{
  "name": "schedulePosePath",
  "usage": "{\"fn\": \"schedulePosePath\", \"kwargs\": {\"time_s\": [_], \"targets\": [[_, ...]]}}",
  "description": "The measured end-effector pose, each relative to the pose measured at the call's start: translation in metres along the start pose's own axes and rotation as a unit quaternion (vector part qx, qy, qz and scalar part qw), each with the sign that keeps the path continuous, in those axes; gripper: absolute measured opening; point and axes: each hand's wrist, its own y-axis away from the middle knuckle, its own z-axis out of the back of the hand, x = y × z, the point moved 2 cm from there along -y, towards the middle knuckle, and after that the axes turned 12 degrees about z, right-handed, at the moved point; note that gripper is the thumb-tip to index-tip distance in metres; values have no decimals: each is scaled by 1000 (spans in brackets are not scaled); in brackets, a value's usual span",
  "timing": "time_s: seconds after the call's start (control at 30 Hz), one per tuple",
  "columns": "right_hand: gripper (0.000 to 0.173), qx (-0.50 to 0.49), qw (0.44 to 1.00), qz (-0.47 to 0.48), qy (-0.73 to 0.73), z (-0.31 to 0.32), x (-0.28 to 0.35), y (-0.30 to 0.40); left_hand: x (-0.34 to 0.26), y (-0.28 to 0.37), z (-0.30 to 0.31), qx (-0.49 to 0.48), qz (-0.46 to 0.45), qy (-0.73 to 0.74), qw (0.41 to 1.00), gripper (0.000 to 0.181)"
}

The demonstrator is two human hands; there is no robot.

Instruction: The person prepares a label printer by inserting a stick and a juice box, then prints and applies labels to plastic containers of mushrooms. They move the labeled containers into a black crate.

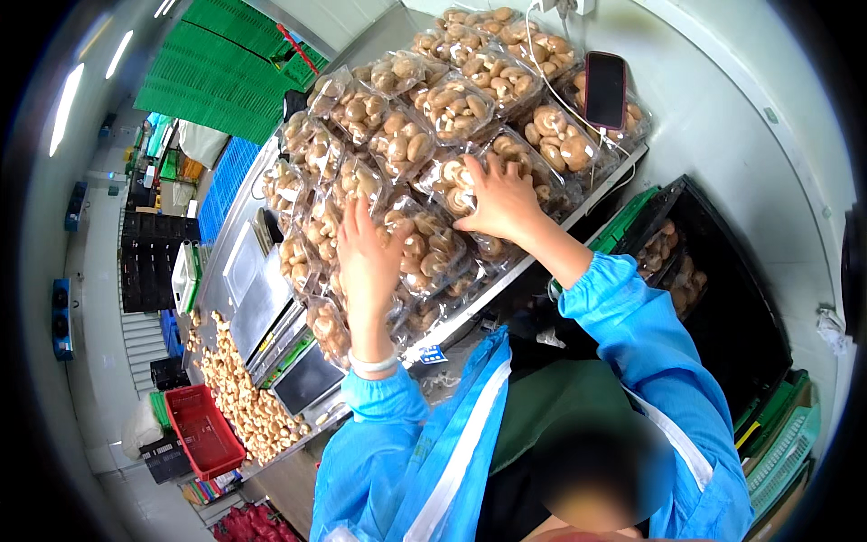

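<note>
Clear plastic-wrapped packs of brown mushrooms (399, 146) are piled in layers on a metal table in front of me. My left hand (366, 261) lies over the near-left packs, fingers stretched forward and thumb apart. Just right of its thumb sits a wrapped mushroom pack (427, 254). Spread wide, my right hand (502, 198) rests against packs nearer the table's right edge. Between its thumb and index finger shows a pack with pale mushroom undersides (455, 181). Neither hand visibly closes around a pack; the palms hide what lies beneath.
A phone (605, 91) with a white charging cable lies on the far-right packs. Loose mushrooms (244, 393) cover the table's left end, near a red crate (203, 433) and a metal-topped machine (271, 318). A black crate (738, 298) holding mushroom packs stands to my right.
</note>
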Motion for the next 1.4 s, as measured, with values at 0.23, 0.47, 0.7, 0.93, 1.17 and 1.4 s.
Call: {"fn": "schedulePosePath", "kwargs": {"time_s": [0.23, 0.47, 0.7, 0.93, 1.17, 1.4], "targets": [[112, -13, 998, 2, 55, -7, 21, -1, -27, -178, -23, -49, 8, 36, 998, 77], [106, -81, 997, 11, 2, 3, 7, -1, -60, -303, -159, 16, -4, -15, 1000, 86], [96, -405, 880, 112, -222, 48, -38, 127, -79, -289, -152, 31, 62, 19, 997, 73], [95, -539, 746, -387, -54, -16, -184, 393, -74, -276, -91, 56, 129, 521, 842, 54], [92, -367, 711, -598, 46, -88, -275, 450, -148, -172, -26, 6, -35, 551, 834, 49], [87, -433, 730, -526, -62, -77, -278, 471, -300, 75, -42, 116, -356, 432, 821, 54]]}}
